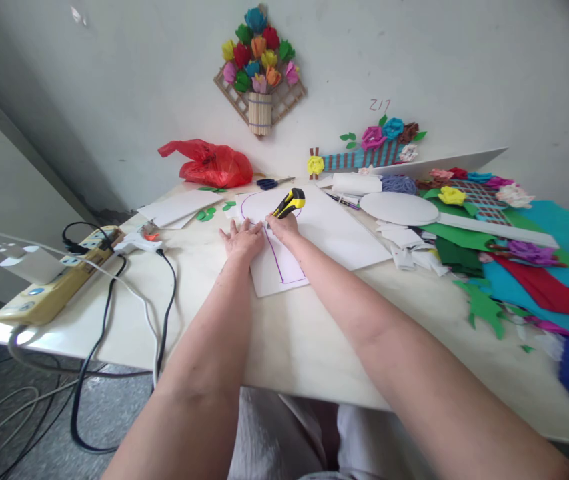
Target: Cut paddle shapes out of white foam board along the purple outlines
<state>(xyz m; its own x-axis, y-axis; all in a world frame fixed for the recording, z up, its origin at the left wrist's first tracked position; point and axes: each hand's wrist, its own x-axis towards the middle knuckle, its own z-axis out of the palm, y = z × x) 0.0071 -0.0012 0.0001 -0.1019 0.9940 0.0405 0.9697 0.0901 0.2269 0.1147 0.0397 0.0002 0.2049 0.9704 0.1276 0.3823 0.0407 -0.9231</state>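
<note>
My right hand (281, 225) is closed round a yellow and black utility knife (289, 202), whose tip rests on a white foam sheet (334, 230). A purple outline (278, 257) is drawn on that sheet, and the knife sits on its line. My left hand (241, 239) lies flat with fingers spread, pressing on the sheet's left edge right beside the knife hand.
A power strip (59, 277) with cables and a white glue gun (141, 239) lie at the left. A red plastic bag (211, 163), blue scissors (269, 183), a white oval cutout (398, 208) and heaps of coloured felt and paper flowers (524, 267) fill the back and right.
</note>
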